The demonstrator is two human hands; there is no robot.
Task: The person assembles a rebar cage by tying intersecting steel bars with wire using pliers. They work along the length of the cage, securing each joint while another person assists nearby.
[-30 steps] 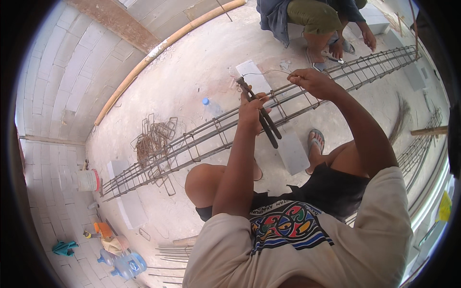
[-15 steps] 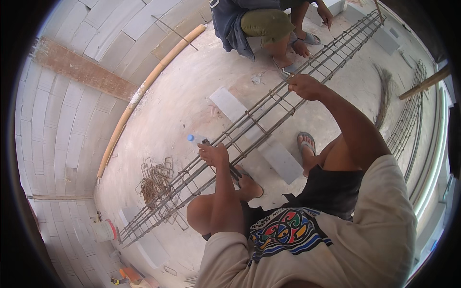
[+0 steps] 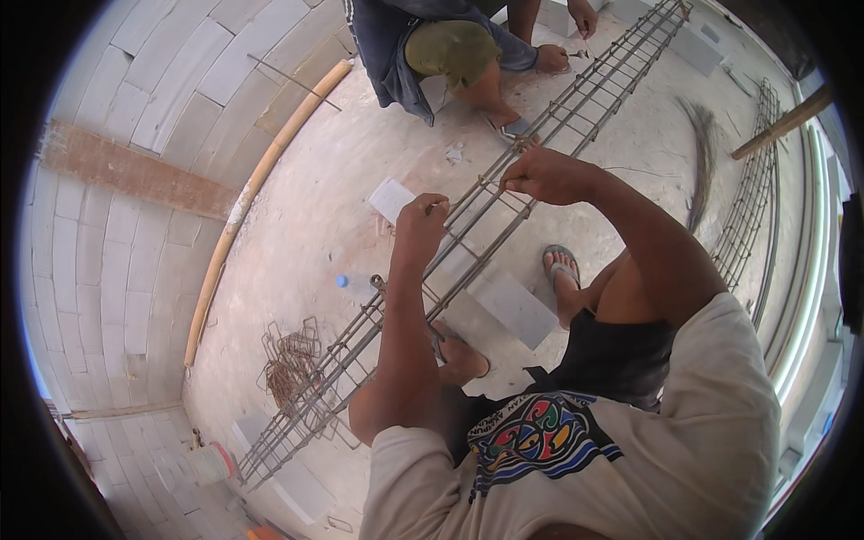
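Pale block walls (image 3: 162,81) enclose a dusty floor (image 3: 297,211), and diagonally across it, in front of you, runs a long steel rebar cage (image 3: 480,261). Beyond it, near its far end, a co-worker (image 3: 445,54) crouches at its other side. White blocks (image 3: 513,306) sit beneath the cage, probably to hold it off the ground so that fingers and wire can pass around the bars. Your hands are at its middle stretch, facing each other: the left hand (image 3: 421,227) by the upper-left rail, the right hand (image 3: 551,175) over the nearer rail, with the bars running between them. Each has its fingers drawn in against the thumb as if pinching; whatever they may grip is too fine to make out, and contact with the steel cannot be told. Dark pincers (image 3: 378,284) rest on the cage, partly behind your left forearm, presumably parked there to free both hands while staying within reach. Right of your right hand shows a thin wire (image 3: 643,171); whether you hold its end is unclear.
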